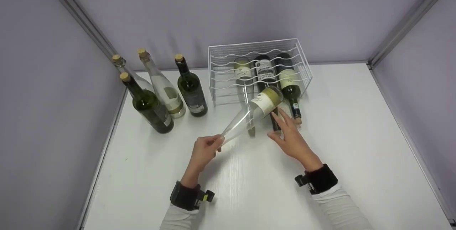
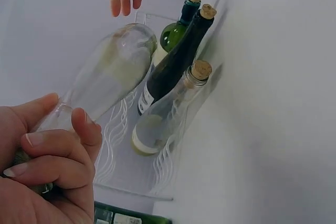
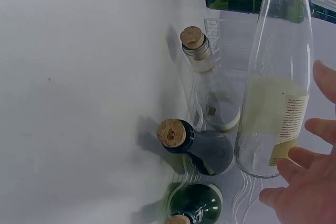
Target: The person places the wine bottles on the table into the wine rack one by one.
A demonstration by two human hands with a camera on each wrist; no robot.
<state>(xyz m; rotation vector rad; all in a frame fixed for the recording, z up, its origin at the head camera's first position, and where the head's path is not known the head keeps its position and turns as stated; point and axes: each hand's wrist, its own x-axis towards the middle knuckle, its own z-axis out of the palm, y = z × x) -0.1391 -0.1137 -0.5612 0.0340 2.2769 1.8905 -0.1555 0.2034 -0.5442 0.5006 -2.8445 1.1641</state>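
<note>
Over the tabletop (image 1: 142,187), by the wire rack (image 1: 253,42), a clear bottle (image 1: 262,105) is apparently being positioned, neck gripped by the left hand (image 1: 206,149), right hand (image 1: 290,139) spread beside its base, careful lowering seemingly needed.

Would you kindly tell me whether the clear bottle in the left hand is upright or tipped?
Tipped: the left hand holds the clear bottle near its neck, and it slants toward the wire rack.
</note>
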